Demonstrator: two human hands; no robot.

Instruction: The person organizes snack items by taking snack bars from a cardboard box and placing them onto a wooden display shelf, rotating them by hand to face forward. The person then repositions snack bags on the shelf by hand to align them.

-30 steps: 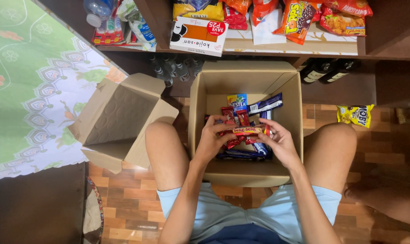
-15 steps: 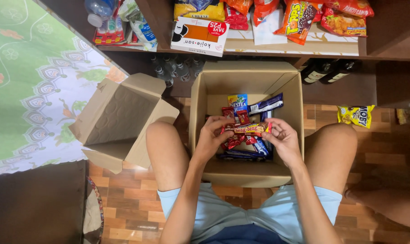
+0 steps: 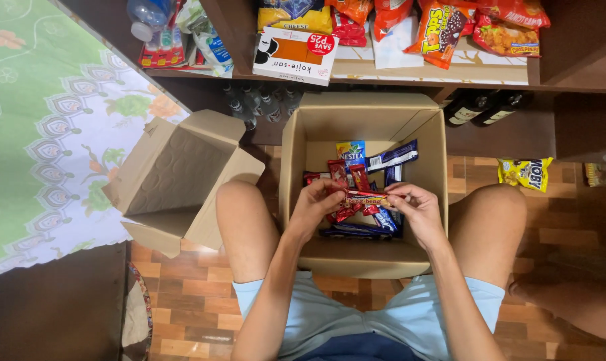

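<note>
The person sat with an open brown cardboard box (image 3: 363, 254) between bare knees on a floor of reddish-brown tiles (image 3: 550, 241). Both hands were down inside the box. The left hand (image 3: 316, 207) pinched one end of a flat red and yellow snack bar wrapper (image 3: 365, 198), fingers curled around it, and the right hand (image 3: 416, 210) pinched the other end, thumb on top and fingers bent underneath. The wrapper lay level between the two hands, above the box's near half.

Below and behind the wrapper, a loose heap of small red and dark blue snack packets (image 3: 360, 175) covered the bottom of the box, with one yellow and blue sachet (image 3: 351, 151) lying towards the far wall.

Just beside the box, on the person's left, a second, empty brown cardboard box (image 3: 176, 177) lay tipped on its side with its flaps open, its edge resting near a green patterned cloth (image 3: 42, 134). Beyond the far wall of the box stood a dark wooden shelf (image 3: 410, 83) carrying bags of snacks, among them a white and orange carton (image 3: 295, 56). A small yellow snack bag (image 3: 525, 172) lay on the tiles to the right, well apart from the box.
</note>
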